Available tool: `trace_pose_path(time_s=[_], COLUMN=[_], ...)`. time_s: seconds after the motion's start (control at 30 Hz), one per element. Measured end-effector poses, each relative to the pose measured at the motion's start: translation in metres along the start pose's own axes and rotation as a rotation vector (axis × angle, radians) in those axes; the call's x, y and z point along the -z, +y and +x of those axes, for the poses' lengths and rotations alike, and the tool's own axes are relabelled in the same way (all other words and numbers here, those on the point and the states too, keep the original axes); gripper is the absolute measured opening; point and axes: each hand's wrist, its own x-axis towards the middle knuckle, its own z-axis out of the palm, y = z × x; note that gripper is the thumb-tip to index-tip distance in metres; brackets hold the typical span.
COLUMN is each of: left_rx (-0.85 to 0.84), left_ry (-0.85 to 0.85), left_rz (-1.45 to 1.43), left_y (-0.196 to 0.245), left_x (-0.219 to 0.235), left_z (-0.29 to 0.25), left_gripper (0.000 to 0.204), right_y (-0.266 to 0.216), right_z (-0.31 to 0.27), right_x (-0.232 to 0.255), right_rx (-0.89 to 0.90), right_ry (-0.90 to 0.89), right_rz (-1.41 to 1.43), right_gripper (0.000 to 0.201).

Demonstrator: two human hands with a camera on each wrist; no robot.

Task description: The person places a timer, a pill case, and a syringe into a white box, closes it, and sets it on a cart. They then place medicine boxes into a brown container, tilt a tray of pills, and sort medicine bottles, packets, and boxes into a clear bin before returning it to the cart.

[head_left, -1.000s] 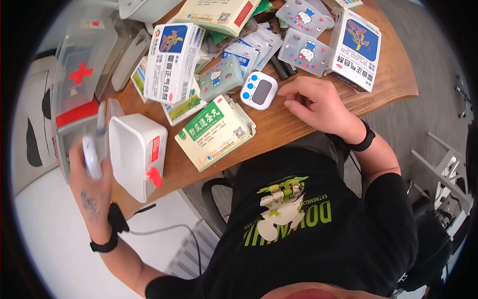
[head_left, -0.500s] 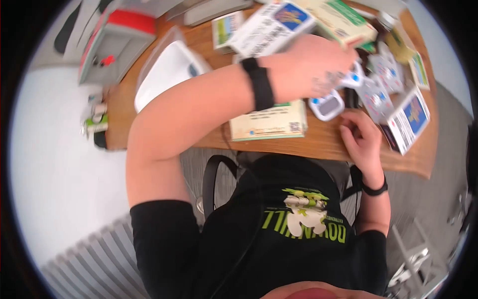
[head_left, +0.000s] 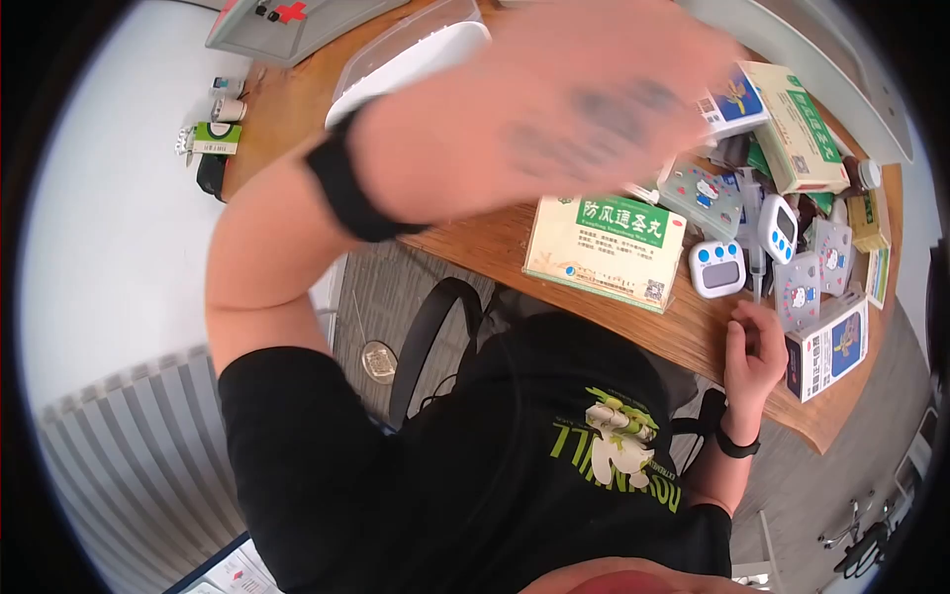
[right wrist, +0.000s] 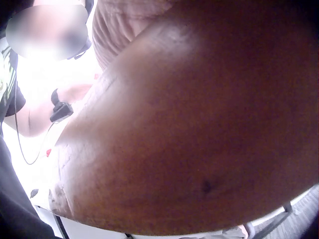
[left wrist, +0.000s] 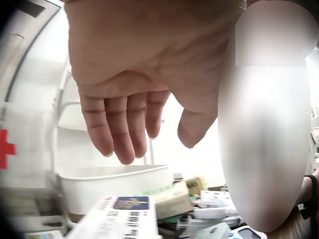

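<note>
My left hand, blurred, hangs over the table in the head view. Its fingers are loosely bent with nothing in them in the left wrist view. Loosely curled, my right hand rests at the table's near edge beside a medicine box. Two white digital timers with blue buttons lie beyond it: one timer flat by the green-labelled box, the other timer tilted among the small items. A clear syringe lies between them.
Cartoon-printed plastic cases, a small green case, a tall carton and a brown bottle crowd the right side. A white bin stands at the back left, behind a grey box with a red cross.
My left hand carried a white object from the left across to the pile, let go of it beside the first timer, and is now drawn back leftward. The right hand stays by the table edge.
</note>
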Motion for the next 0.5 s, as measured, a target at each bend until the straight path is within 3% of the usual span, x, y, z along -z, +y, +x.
trace_pose_path(time_s=[0.1, 0.13, 0.2, 0.3, 0.4, 0.5], left_rx=[0.246, 0.312, 0.576, 0.693, 0.745, 0.670], left_ry=[-0.217, -0.279, -0.541, -0.838, -1.013, -0.954], left_rz=[0.135, 0.181, 0.027, -0.074, -0.173, -0.134], left_y=[-0.044, -0.072, -0.098, -0.117, -0.128, -0.133], left_x=[0.056, 0.055, 0.062, 0.053, 0.039, 0.036], left_z=[-0.040, -0.064, -0.094, -0.123, -0.141, -0.147], left_gripper=[0.025, 0.032, 0.034, 0.038, 0.040, 0.031], right_y=[0.000, 0.000, 0.001, 0.006, 0.010, 0.000], right_z=[-0.001, -0.001, -0.003, -0.006, -0.014, -0.012], right_x=[-0.002, -0.002, -0.003, -0.001, 0.000, -0.006], right_rx=[0.023, 0.017, 0.008, -0.026, -0.032, -0.023], right_ry=[0.041, 0.041, 0.043, -0.022, -0.007, 0.060], right_rz=[0.021, 0.023, 0.025, 0.028, 0.009, -0.060], right_gripper=[0.023, 0.022, 0.021, 0.020, 0.019, 0.018])
